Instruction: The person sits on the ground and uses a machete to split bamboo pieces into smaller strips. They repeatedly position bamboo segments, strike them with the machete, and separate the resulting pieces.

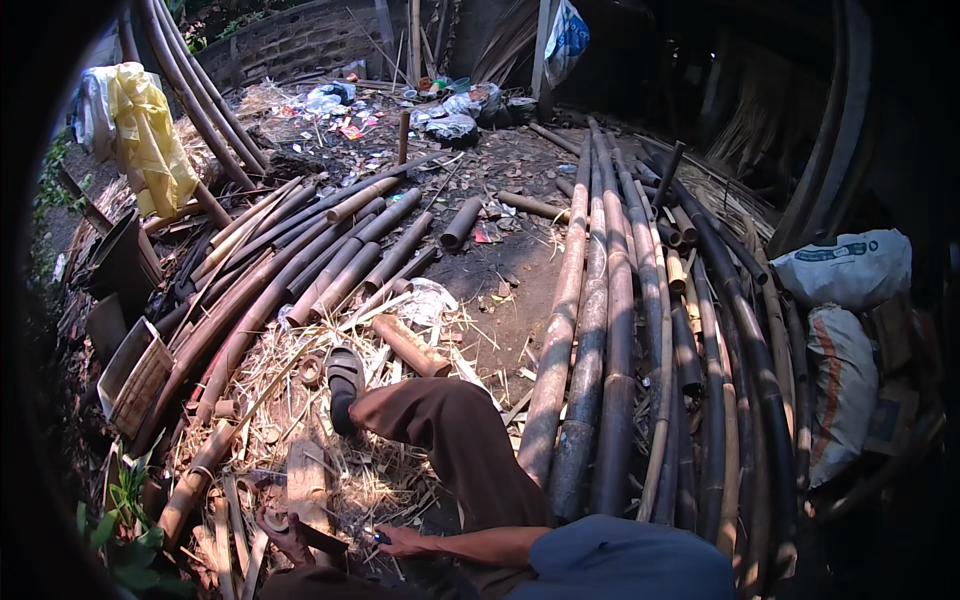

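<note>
Curls the left hand (290, 543) around a ring-ended bamboo piece (272, 519) at the lower left of the frame, fingers bent in against its round, pale rim. Beside that hand, slanting toward the lower centre, a dark, smooth strip (322, 540); cannot tell whether blade or bamboo. Closes the right hand (402, 541), just right of it, on a small dark object (381, 537) with a bright blue spot, too small to identify.

Just above the hands, a flat-faced, tan bamboo block (308, 478) among dry, curly shavings (370, 488). Farther up, a sandalled foot (347, 378) and, just to its upper right, a thick, rounded bamboo section (410, 345).

At the right of the frame, a bulging white woven sack (845, 270) with a green printed mark; below it, a crumpled white sack (840, 390) with an orange stripe. At the top, right of centre, a hanging plastic bag (567, 42) with blue print.

Through the centre right, long, jointed bamboo poles (590, 330), mottled grey-brown; at centre left, shorter dark tubes (370, 240). At the upper left, a wrinkled yellow sheet (150, 135).
</note>
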### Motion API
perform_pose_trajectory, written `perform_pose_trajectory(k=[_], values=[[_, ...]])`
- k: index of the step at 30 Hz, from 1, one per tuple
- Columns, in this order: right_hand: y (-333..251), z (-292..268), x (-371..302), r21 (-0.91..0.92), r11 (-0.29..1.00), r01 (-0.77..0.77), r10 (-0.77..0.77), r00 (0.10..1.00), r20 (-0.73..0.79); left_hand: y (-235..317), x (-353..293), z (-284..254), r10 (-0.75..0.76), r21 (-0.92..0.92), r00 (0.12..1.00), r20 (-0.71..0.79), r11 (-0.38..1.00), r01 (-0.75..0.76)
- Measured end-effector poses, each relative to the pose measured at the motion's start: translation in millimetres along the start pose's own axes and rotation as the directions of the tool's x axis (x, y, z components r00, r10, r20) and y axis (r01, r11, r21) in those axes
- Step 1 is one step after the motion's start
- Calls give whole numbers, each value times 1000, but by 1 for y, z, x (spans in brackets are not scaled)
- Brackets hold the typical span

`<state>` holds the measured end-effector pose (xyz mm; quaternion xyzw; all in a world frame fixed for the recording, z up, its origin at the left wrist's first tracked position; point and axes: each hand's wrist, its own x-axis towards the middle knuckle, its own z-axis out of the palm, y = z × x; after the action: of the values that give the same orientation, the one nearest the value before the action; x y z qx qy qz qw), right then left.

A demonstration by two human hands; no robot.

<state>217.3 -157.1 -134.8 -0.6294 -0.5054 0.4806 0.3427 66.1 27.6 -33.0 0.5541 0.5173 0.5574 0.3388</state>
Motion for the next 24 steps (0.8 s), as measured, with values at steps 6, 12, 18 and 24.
perform_pose_trajectory(k=[6, 12, 18, 24], values=[[19, -14, -4, -28, 1000, 9, -10, 999, -35, -10, -32, 2, 22, 77, 1000, 14, 997, -23], [-50, -41, -16, 66, 985, -161, 164, 986, -35, 11, -12, -42, -147, -177, 986, -76, 975, 132], [-128, -73, -10, 106, 994, -27, 35, 997, -75, 7, -23, -44, -162, -9, 985, 54, 987, 163], [-204, -75, -4, 8, 993, 120, -120, 991, 66, 34, -46, -37, -234, 3, 964, 126, 972, 235]])
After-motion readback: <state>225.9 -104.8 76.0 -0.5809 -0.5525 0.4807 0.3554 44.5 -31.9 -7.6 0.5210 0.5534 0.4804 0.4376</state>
